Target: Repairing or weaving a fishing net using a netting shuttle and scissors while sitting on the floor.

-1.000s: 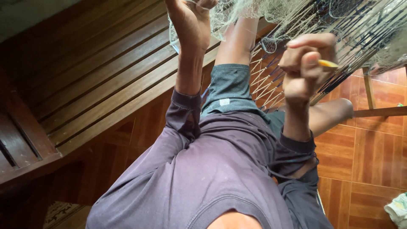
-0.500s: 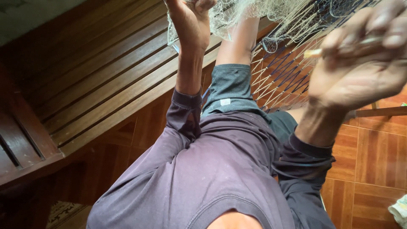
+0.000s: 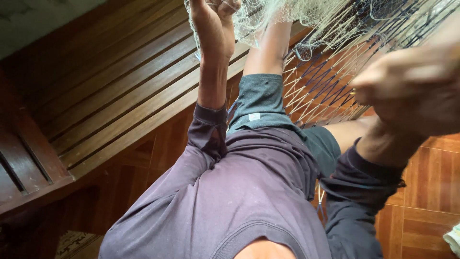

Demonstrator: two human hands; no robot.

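- Here, the pale fishing net [image 3: 306,19] hangs bunched across the top of the view, and everything else sits around it.
- The left hand [image 3: 215,24] is up in the net's near edge, fingers curled shut on a gathered fold of mesh, forearm reaching straight up to it.
- The right hand [image 3: 412,86] is raised just below the net's lower right part, close to the camera and blurred; it looks loosely curled, but I cannot tell whether it grips anything.
- Below the net a stretch of blue and cream netting [image 3: 326,81] spreads over the person's bare leg [image 3: 268,48].
- Under that come grey shorts [image 3: 261,103] and a purple long-sleeved shirt [image 3: 230,192].
- Left of the net runs a slatted wooden bench [image 3: 105,96]; under the right hand lies a reddish tiled floor [image 3: 431,177].
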